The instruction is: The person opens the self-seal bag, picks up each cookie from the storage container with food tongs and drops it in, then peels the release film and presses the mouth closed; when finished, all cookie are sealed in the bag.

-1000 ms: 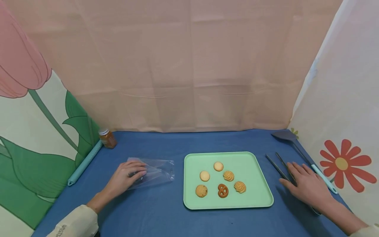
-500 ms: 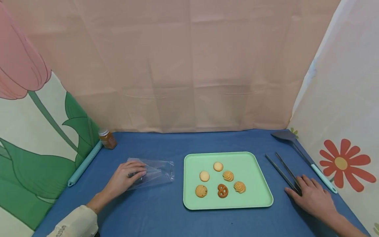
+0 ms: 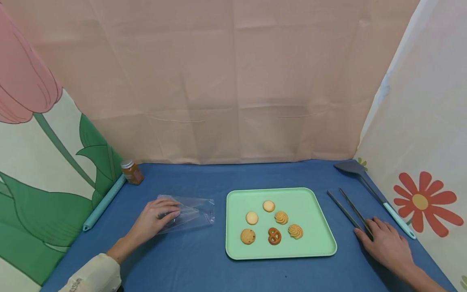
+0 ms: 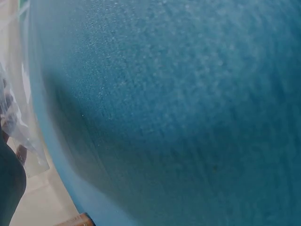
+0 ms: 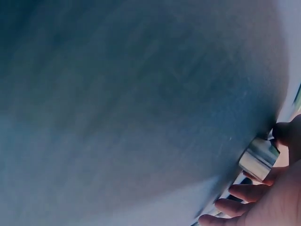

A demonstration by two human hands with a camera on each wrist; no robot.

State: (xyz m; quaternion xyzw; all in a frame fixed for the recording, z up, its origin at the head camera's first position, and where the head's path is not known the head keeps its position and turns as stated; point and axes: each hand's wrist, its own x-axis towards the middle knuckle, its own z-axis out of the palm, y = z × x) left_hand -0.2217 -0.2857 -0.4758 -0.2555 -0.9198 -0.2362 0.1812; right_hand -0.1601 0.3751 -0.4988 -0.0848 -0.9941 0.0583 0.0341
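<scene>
Early stage, I'd judge. My L fingers (image 3: 168, 209) pinch the bag (image 3: 197, 213), L of the tray (image 3: 317, 241); my R fingers (image 3: 379, 231) curl round the tongs (image 3: 343, 209) (arms apart), R of it. Approx. all remains: 6 biscuits (image 3: 281, 217) on tray, ungripped, none seen in bag.

It's a staged booth — flowered panels (image 3: 423, 198) and beige backdrop (image 3: 233, 81) border a blue tabletop (image 3: 182, 259).

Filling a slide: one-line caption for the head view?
Left hand on a clear bag, right hand on tongs, green tray of cookies between.
</scene>
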